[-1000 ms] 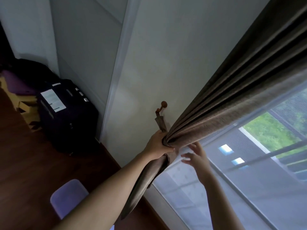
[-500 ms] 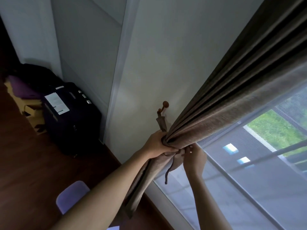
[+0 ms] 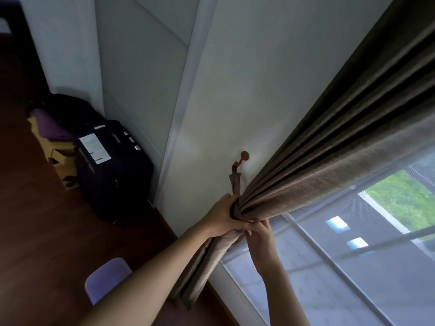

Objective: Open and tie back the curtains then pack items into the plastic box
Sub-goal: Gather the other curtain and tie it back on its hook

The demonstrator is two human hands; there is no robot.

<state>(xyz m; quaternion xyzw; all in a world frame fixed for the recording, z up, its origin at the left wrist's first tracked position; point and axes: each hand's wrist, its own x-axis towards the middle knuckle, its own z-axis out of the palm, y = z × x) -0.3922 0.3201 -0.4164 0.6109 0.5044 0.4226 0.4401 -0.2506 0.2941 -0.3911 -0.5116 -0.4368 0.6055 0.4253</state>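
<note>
- The curtain (image 3: 329, 156) is gathered into tight folds and drawn toward the wall at the left edge of the window (image 3: 353, 267); its lower part hangs down past the forearms toward the floor.
- The left hand (image 3: 220, 216) clenches around the gathered curtain at its narrowest point, fingers wrapped round the bunch.
- The right hand (image 3: 260, 237) is just below and beside the left one, its fingertips pinching at the underside of the bunch; whether they hold the tieback or only the curtain cloth I cannot tell.
- A tieback (image 3: 235, 184) strip runs from the bunch up to a brown wall hook (image 3: 243, 157) just above the left hand.
- The hook sits on the pale wall (image 3: 235, 90), between the curtain and a vertical trim.
- Well to the left, a dark suitcase (image 3: 113, 165) with a white label stands in the corner on the wood floor (image 3: 47, 243), with cardboard boxes (image 3: 60, 158) beside it.
- A lilac stool (image 3: 106, 278) shows at the bottom, near the left forearm.
</note>
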